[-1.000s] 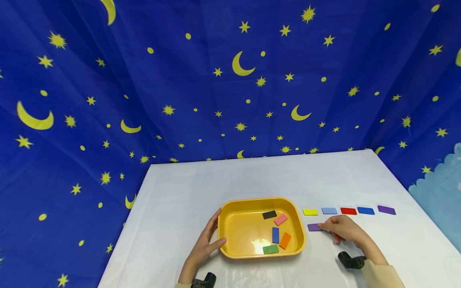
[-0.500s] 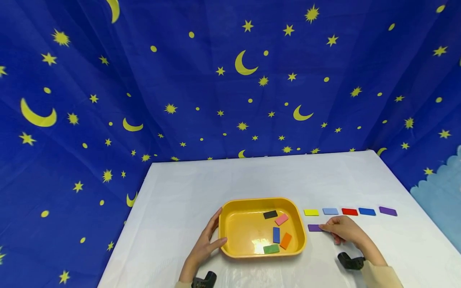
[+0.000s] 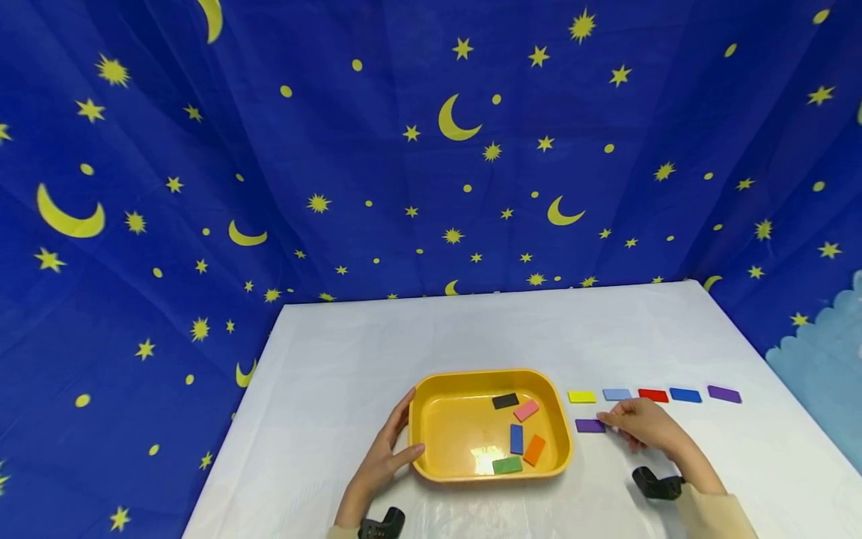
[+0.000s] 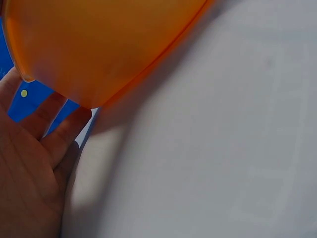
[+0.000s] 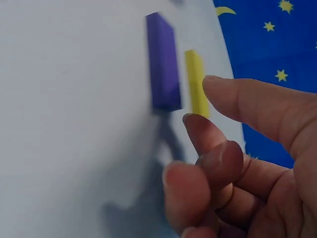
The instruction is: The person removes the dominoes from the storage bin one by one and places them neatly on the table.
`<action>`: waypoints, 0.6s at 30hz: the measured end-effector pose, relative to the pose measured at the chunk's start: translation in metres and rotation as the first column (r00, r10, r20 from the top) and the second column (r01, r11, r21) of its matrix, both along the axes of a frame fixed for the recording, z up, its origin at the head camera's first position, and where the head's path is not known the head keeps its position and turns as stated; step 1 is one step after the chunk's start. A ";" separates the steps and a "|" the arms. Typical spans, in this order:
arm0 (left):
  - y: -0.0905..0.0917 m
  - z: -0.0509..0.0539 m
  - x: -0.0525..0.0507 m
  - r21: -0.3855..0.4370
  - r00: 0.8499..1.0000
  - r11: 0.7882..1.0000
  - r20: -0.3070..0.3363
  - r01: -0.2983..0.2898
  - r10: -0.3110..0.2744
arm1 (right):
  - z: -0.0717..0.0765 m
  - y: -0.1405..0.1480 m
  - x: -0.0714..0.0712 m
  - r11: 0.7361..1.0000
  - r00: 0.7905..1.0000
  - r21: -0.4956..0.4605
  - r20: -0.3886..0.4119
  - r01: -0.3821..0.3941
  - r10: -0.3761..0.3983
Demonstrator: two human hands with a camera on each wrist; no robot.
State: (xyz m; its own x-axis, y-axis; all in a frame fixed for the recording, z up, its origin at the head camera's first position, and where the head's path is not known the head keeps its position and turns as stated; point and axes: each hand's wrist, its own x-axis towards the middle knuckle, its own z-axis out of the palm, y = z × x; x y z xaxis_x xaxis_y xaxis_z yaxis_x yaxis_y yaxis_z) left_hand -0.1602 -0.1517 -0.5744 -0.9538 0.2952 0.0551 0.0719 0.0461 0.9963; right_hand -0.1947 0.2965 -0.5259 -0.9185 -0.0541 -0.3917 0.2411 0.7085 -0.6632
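Observation:
A purple domino-like block (image 3: 590,426) lies flat on the white table, right of a yellow tray (image 3: 458,480). Just off its right end is my right hand (image 3: 643,427). In the right wrist view a gap shows between the thumb and index finger (image 5: 223,96), and the purple block (image 5: 164,64) stands apart from them. My left hand (image 3: 380,457) holds the tray's left side, thumb over the rim and fingers along the outer wall. The left wrist view shows the fingers (image 4: 67,131) against the tray's wall (image 4: 94,59).
Behind the purple block runs a row of blocks: yellow (image 3: 582,397), light blue (image 3: 616,394), red (image 3: 653,395), blue (image 3: 685,395) and another purple block (image 3: 723,394). Inside the tray lie black (image 3: 505,401), pink (image 3: 526,410), blue (image 3: 516,439), orange (image 3: 535,450) and green (image 3: 507,466) blocks.
The right hand has let go of the purple block and lifted slightly up and away, so more of the block shows. The left hand stays on the tray.

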 end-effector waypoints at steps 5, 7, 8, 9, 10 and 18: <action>0.000 0.000 0.000 -0.010 1.000 1.000 -0.025 -0.001 0.000 | 0.014 -0.011 -0.010 1.000 0.999 -0.020 -0.044 -0.020 0.019; 0.000 0.000 0.000 -0.018 1.000 1.000 -0.024 -0.003 0.002 | 0.020 -0.020 -0.016 0.999 0.998 -0.027 -0.052 -0.025 0.023; 0.000 0.000 0.000 -0.022 1.000 1.000 -0.022 -0.002 0.002 | 0.023 -0.024 -0.019 0.999 0.998 -0.028 -0.060 -0.029 0.027; 0.000 0.000 0.000 -0.019 1.000 1.000 -0.016 -0.002 0.002 | 0.026 -0.030 -0.022 0.999 0.997 -0.026 -0.072 -0.041 0.040; 0.001 0.000 0.000 -0.018 1.000 1.000 -0.013 -0.003 0.003 | 0.030 -0.035 -0.026 0.998 0.995 -0.030 -0.084 -0.053 0.051; 0.001 0.005 0.001 0.006 1.000 1.000 0.016 -0.005 0.005 | 0.064 -0.085 -0.047 0.981 0.972 -0.062 -0.162 -0.184 0.172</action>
State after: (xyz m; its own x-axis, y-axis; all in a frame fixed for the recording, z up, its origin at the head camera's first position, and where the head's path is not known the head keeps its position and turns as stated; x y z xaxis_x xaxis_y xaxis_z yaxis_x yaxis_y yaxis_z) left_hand -0.1588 -0.1505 -0.5695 -0.9562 0.2898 0.0420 0.0561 0.0404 0.9976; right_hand -0.2420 0.2115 -0.4618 -0.9406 -0.2466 -0.2334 0.0051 0.6771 -0.7359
